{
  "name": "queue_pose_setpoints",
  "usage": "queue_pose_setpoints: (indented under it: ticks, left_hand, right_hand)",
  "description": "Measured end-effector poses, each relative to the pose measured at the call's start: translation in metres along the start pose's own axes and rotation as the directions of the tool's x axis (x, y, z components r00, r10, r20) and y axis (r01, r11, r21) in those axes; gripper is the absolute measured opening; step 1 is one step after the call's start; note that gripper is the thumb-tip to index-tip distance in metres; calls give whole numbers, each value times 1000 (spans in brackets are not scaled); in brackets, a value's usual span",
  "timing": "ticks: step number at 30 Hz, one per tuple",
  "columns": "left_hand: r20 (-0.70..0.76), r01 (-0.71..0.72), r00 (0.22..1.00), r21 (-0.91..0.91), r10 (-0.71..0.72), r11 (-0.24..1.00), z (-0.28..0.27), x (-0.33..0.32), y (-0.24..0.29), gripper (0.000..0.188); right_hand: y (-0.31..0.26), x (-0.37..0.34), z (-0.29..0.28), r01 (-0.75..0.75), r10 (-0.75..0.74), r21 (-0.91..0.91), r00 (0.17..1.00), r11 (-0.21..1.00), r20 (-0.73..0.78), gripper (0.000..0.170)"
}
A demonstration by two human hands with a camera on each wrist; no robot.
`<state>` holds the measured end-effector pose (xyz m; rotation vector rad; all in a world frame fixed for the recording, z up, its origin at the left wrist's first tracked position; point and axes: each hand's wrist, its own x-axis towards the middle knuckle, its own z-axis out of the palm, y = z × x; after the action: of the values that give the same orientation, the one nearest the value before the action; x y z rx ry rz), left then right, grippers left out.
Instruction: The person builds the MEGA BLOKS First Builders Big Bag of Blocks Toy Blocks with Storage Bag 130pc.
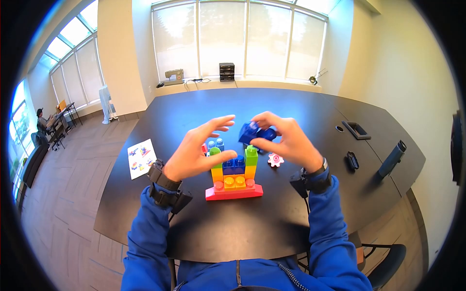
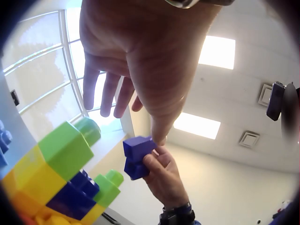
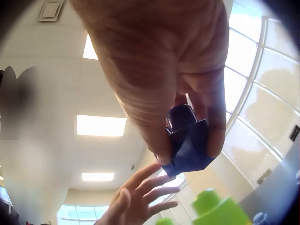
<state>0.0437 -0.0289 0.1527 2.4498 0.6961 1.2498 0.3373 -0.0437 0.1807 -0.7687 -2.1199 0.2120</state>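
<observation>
Between the thumb and fingers of my right hand (image 1: 291, 143) is a dark blue building block (image 1: 248, 133), raised above the table. In the right wrist view the pinched block (image 3: 190, 152) shows its stud towards the palm. My left hand (image 1: 200, 149) holds nothing; its fingers are spread and its thumb reaches out in front of a block structure. That structure has a long red base (image 1: 234, 193), a row of yellow and red studs, yellow columns with green blocks (image 1: 251, 154) on top, and dark blue blocks (image 1: 233, 167) between the columns.
Light blue blocks (image 1: 220, 143) stand behind the structure, and a pink-and-white gear (image 1: 275, 160) lies to its right. A picture sheet (image 1: 141, 159) is at the left. Further right are a black case (image 1: 352, 160) and a bottle (image 1: 392, 159).
</observation>
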Motion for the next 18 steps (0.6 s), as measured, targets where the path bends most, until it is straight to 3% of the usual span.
queue_pose_setpoints:
  ticks: [1, 4, 10, 12, 16, 18]
  left_hand:
    - [18, -41, 999, -25, 41, 999, 3, 1, 4, 70]
    - [28, -110, 993, -51, 111, 993, 8, 0, 9, 65]
    - [-8, -81, 997, 37, 81, 996, 4, -1, 5, 58]
    - [-5, 19, 1000, -4, -19, 1000, 6, -1, -6, 53]
    - [51, 53, 997, 21, -54, 998, 3, -4, -26, 49]
    - [122, 160, 981, -83, -150, 984, 3, -4, -32, 48]
  right_hand:
    - [-9, 0, 3, 72, -71, -13, 996, 997, 54, 41]
    - [-20, -3, 8, 30, -36, 59, 994, 998, 103, 42]
    - [-4, -1, 21, -12, 17, 114, 999, 993, -36, 47]
    - [4, 0, 26, -5, 12, 101, 998, 995, -67, 46]
    - [12, 3, 37, -9, 9, 56, 1000, 998, -7, 38]
    - [16, 3, 41, 25, -26, 18, 1000, 1000, 9, 37]
